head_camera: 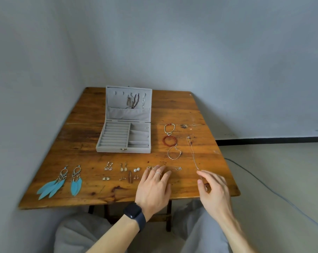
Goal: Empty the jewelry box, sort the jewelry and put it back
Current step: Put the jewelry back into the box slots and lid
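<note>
Brown wooden table (78,143) in a grey-walled corner. Before the open grey jewelry box (123,149), left hand (152,190) lies flat; right hand (214,192) by thin silver chain (192,152), grip unclear.

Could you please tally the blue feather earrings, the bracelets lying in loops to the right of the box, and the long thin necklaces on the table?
Blue feather earrings: 2
Looped bracelets: 3
Long thin necklace: 1
Total: 6
</note>
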### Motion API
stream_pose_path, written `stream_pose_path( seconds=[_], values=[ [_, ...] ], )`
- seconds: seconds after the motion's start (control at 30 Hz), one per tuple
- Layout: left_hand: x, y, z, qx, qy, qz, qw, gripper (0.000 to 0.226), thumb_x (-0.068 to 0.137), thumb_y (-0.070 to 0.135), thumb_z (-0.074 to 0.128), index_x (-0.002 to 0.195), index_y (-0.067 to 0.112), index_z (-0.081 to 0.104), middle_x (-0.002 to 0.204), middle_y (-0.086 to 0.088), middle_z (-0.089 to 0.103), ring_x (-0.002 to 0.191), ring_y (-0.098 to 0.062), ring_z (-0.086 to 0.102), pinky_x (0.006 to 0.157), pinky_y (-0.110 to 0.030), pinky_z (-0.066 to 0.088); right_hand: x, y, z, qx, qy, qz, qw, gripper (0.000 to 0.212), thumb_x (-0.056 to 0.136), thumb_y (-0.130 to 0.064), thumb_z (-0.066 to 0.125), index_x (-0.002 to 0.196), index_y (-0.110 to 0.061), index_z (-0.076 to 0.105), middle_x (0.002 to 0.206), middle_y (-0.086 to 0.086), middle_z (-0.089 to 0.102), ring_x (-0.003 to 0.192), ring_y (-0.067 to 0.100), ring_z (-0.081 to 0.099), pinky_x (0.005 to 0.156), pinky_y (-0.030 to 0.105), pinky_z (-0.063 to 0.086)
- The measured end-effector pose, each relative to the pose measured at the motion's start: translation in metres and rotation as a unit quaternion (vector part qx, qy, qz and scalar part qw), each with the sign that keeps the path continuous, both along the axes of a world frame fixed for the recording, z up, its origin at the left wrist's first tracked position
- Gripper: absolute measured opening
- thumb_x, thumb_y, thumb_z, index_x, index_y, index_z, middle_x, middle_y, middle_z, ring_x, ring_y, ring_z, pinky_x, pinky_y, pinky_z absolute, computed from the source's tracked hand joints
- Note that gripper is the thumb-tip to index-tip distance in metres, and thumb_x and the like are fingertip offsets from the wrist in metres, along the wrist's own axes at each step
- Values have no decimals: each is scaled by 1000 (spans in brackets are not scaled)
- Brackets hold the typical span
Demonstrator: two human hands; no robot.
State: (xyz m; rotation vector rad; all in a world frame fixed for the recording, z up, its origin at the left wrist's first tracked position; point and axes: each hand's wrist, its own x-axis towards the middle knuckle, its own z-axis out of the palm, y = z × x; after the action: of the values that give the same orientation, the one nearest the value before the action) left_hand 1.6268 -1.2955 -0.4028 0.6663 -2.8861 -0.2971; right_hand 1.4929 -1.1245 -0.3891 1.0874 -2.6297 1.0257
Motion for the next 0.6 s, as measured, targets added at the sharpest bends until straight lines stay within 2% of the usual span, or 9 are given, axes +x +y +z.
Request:
stream_pose_path(
  seconds=[0.03,0.13,0.23,0.4,0.6],
  values=[
    [0,2,-1,-4,-1,0,1000,51,100,45,30,146,29,45,156,1,41,150,-20,25,124,-45,13,1,-1,-3,11,10,6,1000,30,86,-9,74,114,-19,74,116,-6,69,110,16,57,92,8,33],
    [1,3,-3,-27,5,-6,1000,50,99,44,31,139,25,55,148,-2,52,146,-23,36,122,-50,21,4,-8,-10,45,41,26,998,31,85,-14,76,115,-20,74,115,-6,70,110,19,58,93,28,47],
    [5,3,-5,-48,9,-17,999,50,99,45,34,136,24,60,144,-3,56,144,-25,40,119,-52,27,2,-22,-12,72,49,35,996,30,87,-21,73,117,-22,73,118,-6,69,113,20,57,92,39,52],
    [7,5,-4,-54,9,-19,998,52,100,45,31,138,22,59,145,-3,55,145,-25,38,119,-53,27,0,-45,-11,114,78,58,989,32,92,-30,64,124,-29,69,123,-9,65,118,16,52,88,37,51],
    [7,4,-3,-38,8,-15,999,53,100,46,29,141,25,55,150,-1,50,148,-23,31,121,-54,23,3,-42,-15,87,95,75,989,11,89,-26,69,100,-25,73,110,-11,68,110,15,55,84,34,50]
  ],
)
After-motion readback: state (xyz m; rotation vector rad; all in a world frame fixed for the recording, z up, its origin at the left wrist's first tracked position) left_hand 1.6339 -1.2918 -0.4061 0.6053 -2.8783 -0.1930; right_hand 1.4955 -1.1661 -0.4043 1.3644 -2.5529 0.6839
